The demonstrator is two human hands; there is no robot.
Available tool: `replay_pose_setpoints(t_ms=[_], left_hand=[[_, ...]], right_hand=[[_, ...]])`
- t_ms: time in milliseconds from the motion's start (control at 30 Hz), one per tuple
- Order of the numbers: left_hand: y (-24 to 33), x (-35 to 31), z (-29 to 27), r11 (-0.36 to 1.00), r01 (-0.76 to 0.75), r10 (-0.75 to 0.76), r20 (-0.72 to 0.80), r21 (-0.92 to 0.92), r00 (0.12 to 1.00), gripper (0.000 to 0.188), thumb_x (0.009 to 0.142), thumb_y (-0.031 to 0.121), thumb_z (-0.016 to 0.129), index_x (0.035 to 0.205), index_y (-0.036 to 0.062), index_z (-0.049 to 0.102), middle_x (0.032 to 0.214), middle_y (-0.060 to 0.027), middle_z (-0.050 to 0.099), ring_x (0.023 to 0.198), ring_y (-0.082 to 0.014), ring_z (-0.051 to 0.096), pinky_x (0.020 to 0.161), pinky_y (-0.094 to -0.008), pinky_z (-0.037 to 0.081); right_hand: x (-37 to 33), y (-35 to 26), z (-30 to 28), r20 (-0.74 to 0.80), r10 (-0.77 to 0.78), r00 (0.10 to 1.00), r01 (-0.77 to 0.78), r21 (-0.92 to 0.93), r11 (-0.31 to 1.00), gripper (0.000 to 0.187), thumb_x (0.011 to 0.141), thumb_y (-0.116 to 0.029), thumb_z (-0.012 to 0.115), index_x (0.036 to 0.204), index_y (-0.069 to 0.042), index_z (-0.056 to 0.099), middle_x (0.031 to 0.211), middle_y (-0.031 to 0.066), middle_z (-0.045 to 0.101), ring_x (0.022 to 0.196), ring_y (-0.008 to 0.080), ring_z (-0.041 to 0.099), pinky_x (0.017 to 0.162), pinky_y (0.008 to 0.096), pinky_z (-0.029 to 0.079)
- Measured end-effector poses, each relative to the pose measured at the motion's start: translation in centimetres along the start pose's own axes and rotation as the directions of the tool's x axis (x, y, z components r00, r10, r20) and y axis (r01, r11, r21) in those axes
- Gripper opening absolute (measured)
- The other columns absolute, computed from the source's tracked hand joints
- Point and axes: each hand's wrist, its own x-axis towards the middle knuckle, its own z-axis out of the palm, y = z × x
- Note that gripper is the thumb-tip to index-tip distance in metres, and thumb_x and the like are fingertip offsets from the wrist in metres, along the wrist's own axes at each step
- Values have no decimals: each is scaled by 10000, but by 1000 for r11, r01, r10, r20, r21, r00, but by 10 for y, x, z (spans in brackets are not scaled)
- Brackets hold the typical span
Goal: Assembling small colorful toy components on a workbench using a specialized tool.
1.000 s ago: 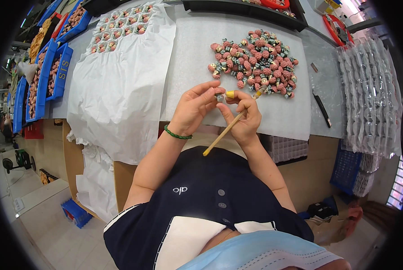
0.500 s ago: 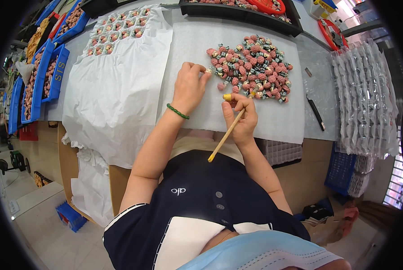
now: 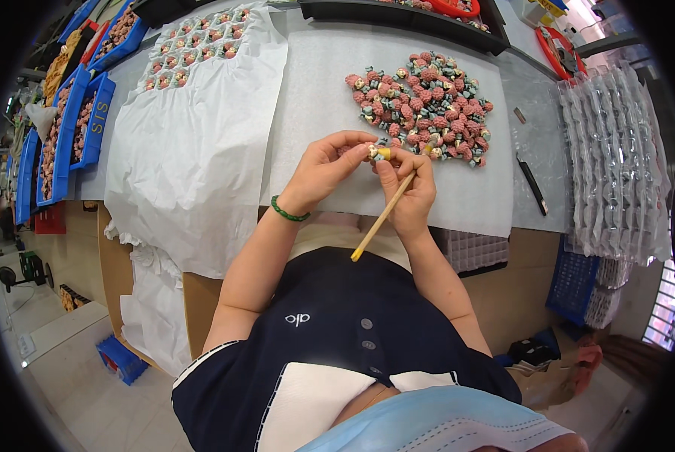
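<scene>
Over the white sheet in front of me, my left hand (image 3: pixel 324 172) pinches a small painted figurine (image 3: pixel 375 154) with a pale face. My right hand (image 3: pixel 412 194) meets it there, its yellow-covered fingertip touching or right beside the figurine. A thin wooden paintbrush (image 3: pixel 386 213) is held in the same right hand, slanting from its yellow handle end near my body up to its tip by the pile. Just beyond both hands lies a heap of pink-headed figurines (image 3: pixel 431 105) with grey-blue and cream parts.
At the far left, a compartment tray (image 3: pixel 194 47) holds figurines, partly covered by white paper (image 3: pixel 194 151). Blue bins (image 3: pixel 89 124) of figurines line the left side. A black tray (image 3: pixel 405 19) stands at the back. Rightward are a black pen-like tool (image 3: pixel 531 184) and stacked clear plastic trays (image 3: pixel 612 158).
My left hand has moved right and nearer from the pile's left edge with a figurine. It now meets my right hand, which still holds the paintbrush.
</scene>
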Motion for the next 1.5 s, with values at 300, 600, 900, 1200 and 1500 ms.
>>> replay_pose_setpoints(t_ms=[300,600,900,1200,1500], left_hand=[[-17,3,-8,996,11,-9,28,-85,1000,210,867,116,505,1042,10,554,777,37,517,658,-23,409,581,-162,329],[-18,3,-14,981,-54,68,69,-187,995,276,836,71,530,1102,6,495,1039,-76,549,847,-88,490,753,-218,406],[-11,1,-11,985,-101,97,-36,-142,995,314,852,25,481,1160,-28,452,1170,-149,501,995,-161,516,840,-275,431],[-13,-10,-12,969,-121,133,-41,215,990,343,827,11,534,1163,-26,480,1068,-100,535,903,-131,542,793,-250,449],[-2,-31,-16,924,-132,121,51,359,991,415,790,-1,580,1193,22,482,1051,-61,492,935,-109,495,788,-223,433]], right_hand=[[-1,11,-1,20,-30,999,30,15,999,239,787,48,580,781,-39,357,986,149,534,887,162,548,777,259,464],[3,5,2,25,-117,993,117,7,993,296,744,75,615,797,-43,350,1012,175,520,922,193,550,803,282,461],[2,0,0,65,-85,994,87,-30,996,305,740,41,642,795,-47,355,991,171,540,864,161,542,774,264,450],[4,-1,8,87,75,993,-86,136,987,282,755,45,622,783,-46,356,982,160,543,867,150,537,776,251,454],[-5,-13,19,53,73,996,-76,53,996,259,755,58,616,775,-33,375,941,145,556,849,150,558,760,258,466]])
